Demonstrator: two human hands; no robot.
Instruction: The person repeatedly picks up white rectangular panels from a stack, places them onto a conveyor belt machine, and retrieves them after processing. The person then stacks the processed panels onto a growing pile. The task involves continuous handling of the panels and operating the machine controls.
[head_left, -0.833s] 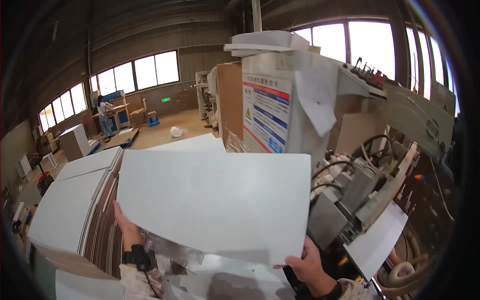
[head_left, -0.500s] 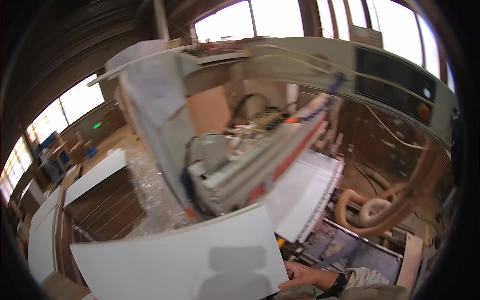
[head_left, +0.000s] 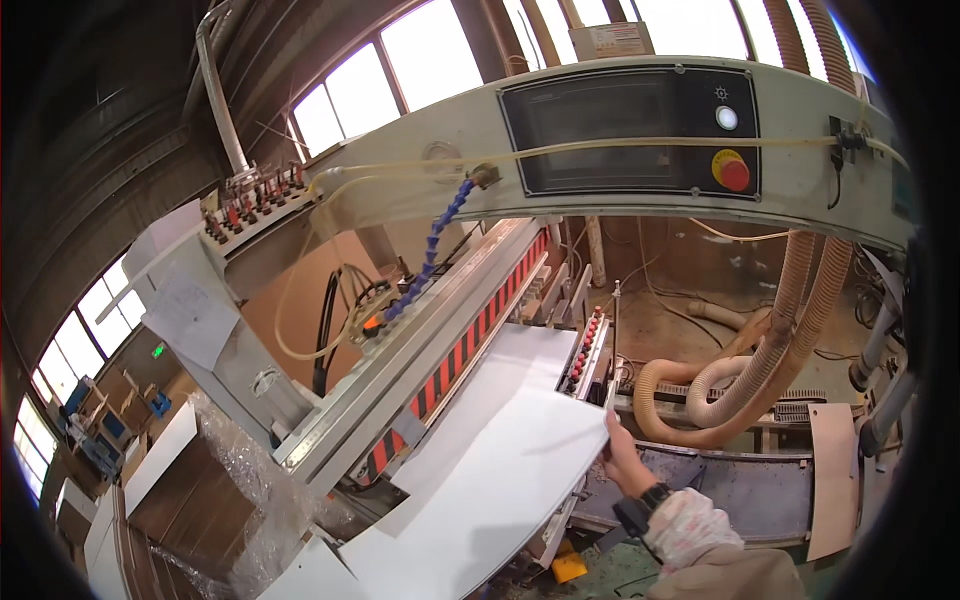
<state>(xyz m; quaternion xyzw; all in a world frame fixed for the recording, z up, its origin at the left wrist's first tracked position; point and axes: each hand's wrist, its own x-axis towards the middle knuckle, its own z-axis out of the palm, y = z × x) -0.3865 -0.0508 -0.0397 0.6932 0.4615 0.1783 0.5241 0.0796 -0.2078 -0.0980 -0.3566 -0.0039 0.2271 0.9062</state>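
My right hand (head_left: 622, 458) is closed on the right edge of a large white panel (head_left: 490, 490), its thumb near the corner. The wrist wears a dark band below a patterned sleeve. The panel slants from the lower left up toward a machine, and its far part overlaps another white panel (head_left: 540, 355) lying on the machine's bed. Beside them runs a metal beam (head_left: 400, 350) with a red-and-black striped strip. I cannot see my left hand; the panel's near left end runs out at the lower edge.
Overhead spans a control housing with a dark screen (head_left: 600, 130) and a red stop button (head_left: 735, 175). Thick ribbed hoses (head_left: 690, 430) coil at the right, near a leaning board (head_left: 833, 480). Stacked panels (head_left: 165, 450) and clear plastic film (head_left: 255, 520) lie at the left.
My view has swung right toward the control housing. The white panel has moved up and right to the machine's bed, its far end now over the other panel. My right hand still holds its edge.
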